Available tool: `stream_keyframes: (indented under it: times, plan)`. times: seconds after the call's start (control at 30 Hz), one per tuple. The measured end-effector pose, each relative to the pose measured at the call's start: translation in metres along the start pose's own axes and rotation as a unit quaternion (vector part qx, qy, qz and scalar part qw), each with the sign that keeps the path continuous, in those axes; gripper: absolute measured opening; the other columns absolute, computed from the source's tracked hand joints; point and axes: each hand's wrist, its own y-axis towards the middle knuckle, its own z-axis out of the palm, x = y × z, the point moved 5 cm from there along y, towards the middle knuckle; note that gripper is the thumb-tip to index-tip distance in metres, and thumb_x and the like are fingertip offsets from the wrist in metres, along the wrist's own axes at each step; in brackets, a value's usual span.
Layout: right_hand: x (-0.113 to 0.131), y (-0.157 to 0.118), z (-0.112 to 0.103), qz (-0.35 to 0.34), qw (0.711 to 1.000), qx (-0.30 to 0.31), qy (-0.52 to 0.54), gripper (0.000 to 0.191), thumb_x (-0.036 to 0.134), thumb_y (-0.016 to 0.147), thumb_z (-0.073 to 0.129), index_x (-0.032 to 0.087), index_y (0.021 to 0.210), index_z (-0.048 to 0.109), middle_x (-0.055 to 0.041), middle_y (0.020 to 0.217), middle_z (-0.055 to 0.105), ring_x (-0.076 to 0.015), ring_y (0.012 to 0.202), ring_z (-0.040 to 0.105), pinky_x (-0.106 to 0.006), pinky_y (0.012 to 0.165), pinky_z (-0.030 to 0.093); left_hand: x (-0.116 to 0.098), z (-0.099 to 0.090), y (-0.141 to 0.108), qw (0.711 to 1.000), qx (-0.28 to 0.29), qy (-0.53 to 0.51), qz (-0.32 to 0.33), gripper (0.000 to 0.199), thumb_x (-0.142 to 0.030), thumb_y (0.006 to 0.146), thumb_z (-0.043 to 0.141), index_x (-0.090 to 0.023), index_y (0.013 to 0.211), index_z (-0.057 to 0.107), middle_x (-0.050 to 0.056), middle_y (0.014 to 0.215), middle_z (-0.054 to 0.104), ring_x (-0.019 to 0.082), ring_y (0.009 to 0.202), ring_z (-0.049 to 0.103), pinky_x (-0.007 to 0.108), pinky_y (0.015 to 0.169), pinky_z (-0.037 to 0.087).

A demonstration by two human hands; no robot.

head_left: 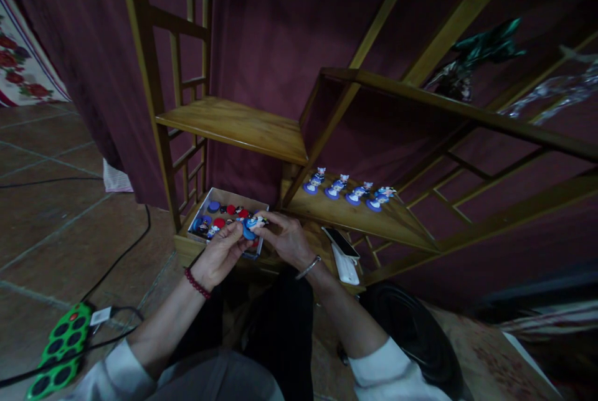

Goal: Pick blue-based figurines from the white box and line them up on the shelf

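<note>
Between my two hands is a small figurine (pixel 255 223) in blue and white, held over an open box. My left hand (pixel 225 250) pinches its blue base from the left. The fingers of my right hand (pixel 287 239) close on its upper part from the right. Under and behind my hands the shallow white box (pixel 202 203) holds several more figurines and round red and blue pieces; my hands hide part of its contents. To the right, several figurines (pixel 357 192) with purple bases stand upright in a row on a wooden shelf board.
A wooden lattice shelf (pixel 233 127) rises in front, with a higher board (pixel 458 107) on the right. A phone (pixel 342 242) and a white object (pixel 346 269) lie low beside my right hand. On the floor at left are a green power strip (pixel 63 348) and black cables.
</note>
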Motion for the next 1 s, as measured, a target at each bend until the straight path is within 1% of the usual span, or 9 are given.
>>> stream_keyframes:
  times: [0.13,0.3,0.47,0.67,0.77,1.0]
  plan:
    - [-0.001,-0.005,0.001,-0.003,1.000,-0.008,-0.018,0.022,0.028,0.073,0.062,0.023,0.094,0.066,-0.0010,0.088,0.067,-0.0155,0.081,0.061,-0.027,0.076,0.048,0.002,0.002,-0.001,1.000,-0.008,0.004,0.020,0.016,-0.021,0.062,0.073,-0.013,0.072,0.064,0.000,0.074,0.064,0.008,0.065,0.056,0.022,0.064,0.047]
    - [-0.003,-0.009,0.001,0.026,0.999,-0.032,-0.021,0.023,0.029,0.074,0.062,0.023,0.095,0.065,-0.0012,0.091,0.067,-0.0161,0.083,0.061,-0.027,0.076,0.048,0.001,0.006,-0.001,0.999,-0.014,0.008,0.046,0.021,-0.023,0.057,0.076,-0.013,0.071,0.064,0.000,0.072,0.063,0.009,0.065,0.055,0.021,0.062,0.046]
    - [0.002,-0.010,0.000,0.023,0.999,-0.037,-0.024,0.022,0.029,0.074,0.061,0.022,0.095,0.066,-0.0013,0.089,0.067,-0.0158,0.082,0.061,-0.026,0.074,0.048,0.000,0.008,-0.003,0.998,-0.016,0.015,0.054,0.019,-0.024,0.059,0.075,-0.013,0.070,0.064,0.000,0.070,0.062,0.008,0.064,0.054,0.019,0.061,0.045]
    - [0.004,-0.010,-0.002,0.000,0.999,-0.023,-0.029,0.021,0.029,0.074,0.062,0.023,0.094,0.066,-0.0012,0.089,0.067,-0.0151,0.082,0.061,-0.025,0.074,0.047,0.002,0.010,-0.005,0.999,-0.012,0.017,0.037,0.019,-0.025,0.059,0.075,-0.012,0.066,0.064,0.000,0.067,0.062,0.008,0.059,0.054,0.021,0.060,0.046]
    - [0.004,-0.010,-0.004,-0.012,1.000,-0.012,-0.023,0.022,0.029,0.074,0.062,0.023,0.095,0.066,-0.0009,0.088,0.066,-0.0146,0.081,0.060,-0.025,0.074,0.046,0.004,0.010,-0.006,0.999,-0.008,0.017,0.029,0.019,-0.025,0.059,0.075,-0.012,0.068,0.064,0.000,0.067,0.062,0.008,0.059,0.054,0.020,0.059,0.046]
    - [0.002,-0.011,-0.006,-0.016,0.999,0.014,-0.028,0.023,0.030,0.074,0.063,0.024,0.095,0.066,-0.0016,0.083,0.066,-0.0151,0.076,0.060,-0.026,0.071,0.047,0.009,0.009,-0.008,1.000,0.005,0.004,-0.005,0.014,-0.024,0.066,0.070,-0.012,0.072,0.065,0.002,0.072,0.065,0.009,0.062,0.058,0.021,0.062,0.047]
